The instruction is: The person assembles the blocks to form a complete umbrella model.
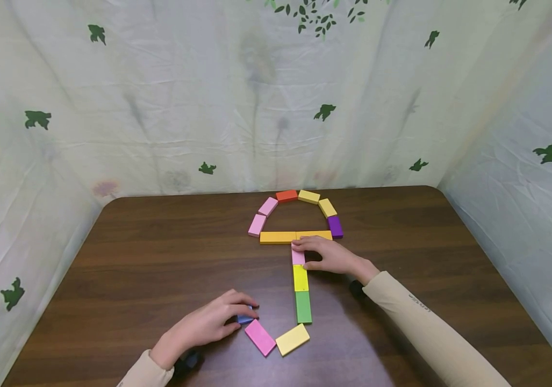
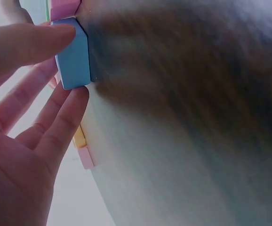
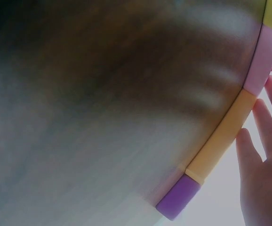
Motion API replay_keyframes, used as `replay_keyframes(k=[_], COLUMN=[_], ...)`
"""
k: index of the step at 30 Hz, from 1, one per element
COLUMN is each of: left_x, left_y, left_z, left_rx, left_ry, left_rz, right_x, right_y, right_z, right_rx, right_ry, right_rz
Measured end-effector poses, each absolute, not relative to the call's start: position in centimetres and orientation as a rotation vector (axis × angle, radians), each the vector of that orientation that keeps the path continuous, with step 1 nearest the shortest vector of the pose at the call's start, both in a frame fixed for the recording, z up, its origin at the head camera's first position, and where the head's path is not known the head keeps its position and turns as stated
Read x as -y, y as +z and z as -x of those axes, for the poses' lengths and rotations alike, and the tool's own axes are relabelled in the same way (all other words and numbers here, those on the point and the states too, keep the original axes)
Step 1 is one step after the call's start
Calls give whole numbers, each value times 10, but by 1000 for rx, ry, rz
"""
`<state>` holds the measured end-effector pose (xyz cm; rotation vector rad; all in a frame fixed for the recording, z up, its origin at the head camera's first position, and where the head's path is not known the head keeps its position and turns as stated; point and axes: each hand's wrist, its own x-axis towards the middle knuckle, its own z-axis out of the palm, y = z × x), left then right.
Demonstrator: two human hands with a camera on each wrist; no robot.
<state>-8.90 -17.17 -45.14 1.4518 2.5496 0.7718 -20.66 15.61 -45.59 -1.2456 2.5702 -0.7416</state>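
My left hand (image 1: 210,320) pinches a blue block (image 1: 245,318) at the lower left end of a row of coloured blocks, with thumb and fingertips on the block (image 2: 73,63) in the left wrist view. Its corner lies close to a bright pink block (image 1: 260,337), beside a pale yellow block (image 1: 292,339). My right hand (image 1: 335,257) rests its fingers on the light pink block (image 1: 298,257) of the upright column, fingers fairly straight. Below that come a yellow block (image 1: 300,278) and a green block (image 1: 303,307). Two orange blocks (image 1: 278,238) lie across the column's top.
Above the orange bar, an arch of light pink, red (image 1: 286,196), pale yellow and purple (image 1: 335,227) blocks reaches near the far edge of the brown wooden table (image 1: 169,247). A white leaf-printed cloth (image 1: 169,107) hangs behind and at both sides.
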Motion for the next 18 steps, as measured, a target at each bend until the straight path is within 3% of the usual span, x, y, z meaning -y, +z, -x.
replay_keyframes(k=[18], left_x=[169], left_y=[-446], left_z=[90], left_rx=[-2553], left_ry=[726], left_rz=[-1500], right_x=[-157], right_y=[-456], right_z=[207], right_rx=[-2569], right_ry=[-745], right_rz=[1235])
